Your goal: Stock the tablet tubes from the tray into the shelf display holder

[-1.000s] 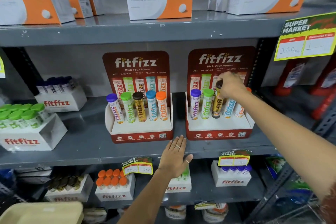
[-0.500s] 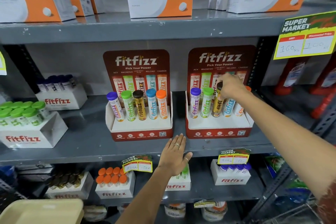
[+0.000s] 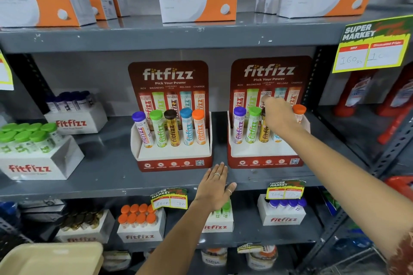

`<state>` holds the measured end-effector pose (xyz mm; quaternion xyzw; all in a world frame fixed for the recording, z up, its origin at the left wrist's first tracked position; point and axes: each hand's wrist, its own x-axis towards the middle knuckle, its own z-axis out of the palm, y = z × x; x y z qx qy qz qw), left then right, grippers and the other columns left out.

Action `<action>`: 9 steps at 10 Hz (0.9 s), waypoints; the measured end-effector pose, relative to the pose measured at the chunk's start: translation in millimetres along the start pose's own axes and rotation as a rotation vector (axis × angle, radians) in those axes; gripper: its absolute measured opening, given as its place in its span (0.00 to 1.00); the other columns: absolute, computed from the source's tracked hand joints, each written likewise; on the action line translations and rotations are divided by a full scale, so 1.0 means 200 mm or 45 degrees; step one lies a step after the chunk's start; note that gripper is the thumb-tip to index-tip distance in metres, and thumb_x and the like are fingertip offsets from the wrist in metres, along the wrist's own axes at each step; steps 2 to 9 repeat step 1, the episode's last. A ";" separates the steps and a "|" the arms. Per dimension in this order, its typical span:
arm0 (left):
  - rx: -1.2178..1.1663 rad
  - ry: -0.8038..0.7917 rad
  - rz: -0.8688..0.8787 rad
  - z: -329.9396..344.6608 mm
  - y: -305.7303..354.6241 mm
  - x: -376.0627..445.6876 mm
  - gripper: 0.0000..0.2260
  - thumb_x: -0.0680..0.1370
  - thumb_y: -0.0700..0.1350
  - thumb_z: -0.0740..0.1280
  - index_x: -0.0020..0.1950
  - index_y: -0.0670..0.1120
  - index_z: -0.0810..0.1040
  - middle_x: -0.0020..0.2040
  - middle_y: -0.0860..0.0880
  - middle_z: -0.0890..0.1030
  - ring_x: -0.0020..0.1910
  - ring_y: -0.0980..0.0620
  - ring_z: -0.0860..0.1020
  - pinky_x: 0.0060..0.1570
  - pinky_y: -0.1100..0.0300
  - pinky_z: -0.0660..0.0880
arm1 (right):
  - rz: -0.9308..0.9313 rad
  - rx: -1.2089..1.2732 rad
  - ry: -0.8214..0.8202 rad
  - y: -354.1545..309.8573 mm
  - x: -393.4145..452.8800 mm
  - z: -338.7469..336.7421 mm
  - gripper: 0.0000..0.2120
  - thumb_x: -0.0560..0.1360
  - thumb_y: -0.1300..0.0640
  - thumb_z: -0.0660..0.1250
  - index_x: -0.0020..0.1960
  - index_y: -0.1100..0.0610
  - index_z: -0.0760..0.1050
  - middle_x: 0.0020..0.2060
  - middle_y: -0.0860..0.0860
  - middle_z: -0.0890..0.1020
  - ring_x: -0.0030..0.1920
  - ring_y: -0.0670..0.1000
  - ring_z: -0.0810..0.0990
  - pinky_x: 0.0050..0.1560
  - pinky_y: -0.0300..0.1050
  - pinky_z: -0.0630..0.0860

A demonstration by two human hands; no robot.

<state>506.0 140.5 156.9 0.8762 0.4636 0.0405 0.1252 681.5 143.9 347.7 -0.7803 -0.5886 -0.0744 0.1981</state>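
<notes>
The beige tray shows at bottom left, contents hidden; the left hand rests flat on the shelf edge, fingers apart. In the right display holder, the right hand has pushed the brown-capped tube from a tilt a second ago down upright in the middle slot, fingers still closed around its top. All five slots now look filled, so this holder seems stocked.

We are seating the brown-capped yellow tablet tube deeper in the right-hand red cardboard display holder; right hand is lowering with it.
</notes>
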 end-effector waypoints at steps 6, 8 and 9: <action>-0.120 0.111 0.024 -0.07 0.01 -0.03 0.27 0.82 0.56 0.49 0.76 0.44 0.47 0.78 0.47 0.48 0.76 0.51 0.46 0.73 0.58 0.44 | -0.019 -0.046 0.104 -0.08 -0.06 -0.03 0.18 0.71 0.78 0.60 0.57 0.66 0.73 0.51 0.64 0.78 0.52 0.64 0.78 0.45 0.53 0.76; -0.120 0.111 0.024 -0.07 0.01 -0.03 0.27 0.82 0.56 0.49 0.76 0.44 0.47 0.78 0.47 0.48 0.76 0.51 0.46 0.73 0.58 0.44 | -0.019 -0.046 0.104 -0.08 -0.06 -0.03 0.18 0.71 0.78 0.60 0.57 0.66 0.73 0.51 0.64 0.78 0.52 0.64 0.78 0.45 0.53 0.76; -0.120 0.111 0.024 -0.07 0.01 -0.03 0.27 0.82 0.56 0.49 0.76 0.44 0.47 0.78 0.47 0.48 0.76 0.51 0.46 0.73 0.58 0.44 | -0.019 -0.046 0.104 -0.08 -0.06 -0.03 0.18 0.71 0.78 0.60 0.57 0.66 0.73 0.51 0.64 0.78 0.52 0.64 0.78 0.45 0.53 0.76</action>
